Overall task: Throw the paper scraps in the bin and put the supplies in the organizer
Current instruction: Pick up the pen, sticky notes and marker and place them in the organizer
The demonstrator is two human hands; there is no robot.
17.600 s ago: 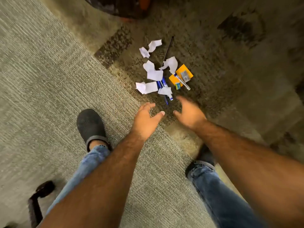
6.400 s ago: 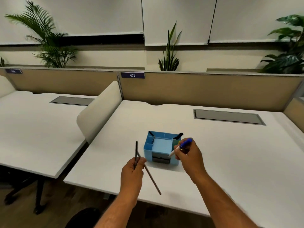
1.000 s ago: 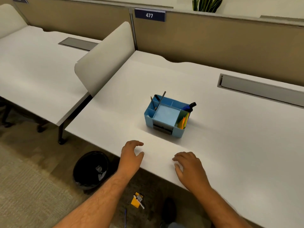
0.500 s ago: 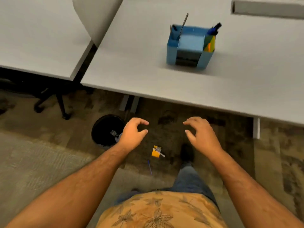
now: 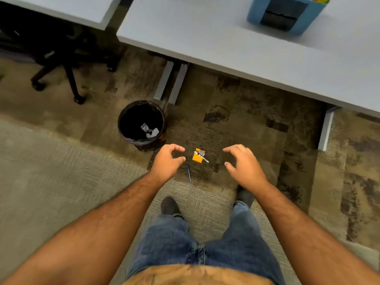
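Observation:
On the carpet lie an orange sticky-note pad (image 5: 196, 157) with a white pen (image 5: 202, 156) and a small grey item across it, and a thin blue pen (image 5: 188, 173) just below. My left hand (image 5: 167, 162) hovers left of the pad, fingers curled apart, holding nothing. To the pad's right my right hand (image 5: 243, 166) is open and empty as well. The black bin (image 5: 123, 117) stands to the upper left with white paper scraps (image 5: 149, 130) inside. The blue organizer (image 5: 285, 14) sits on the white desk (image 5: 236, 48), cut off by the top edge.
Grey desk legs (image 5: 170, 83) stand just behind the bin, another leg (image 5: 326, 128) at the right. A black office chair base (image 5: 61, 64) is under the left desk. My shoes (image 5: 169, 205) and jeans are below the hands.
The view has tilted further down toward the floor. Both hands have dropped lower and closer to the orange pad and pens; they hold nothing.

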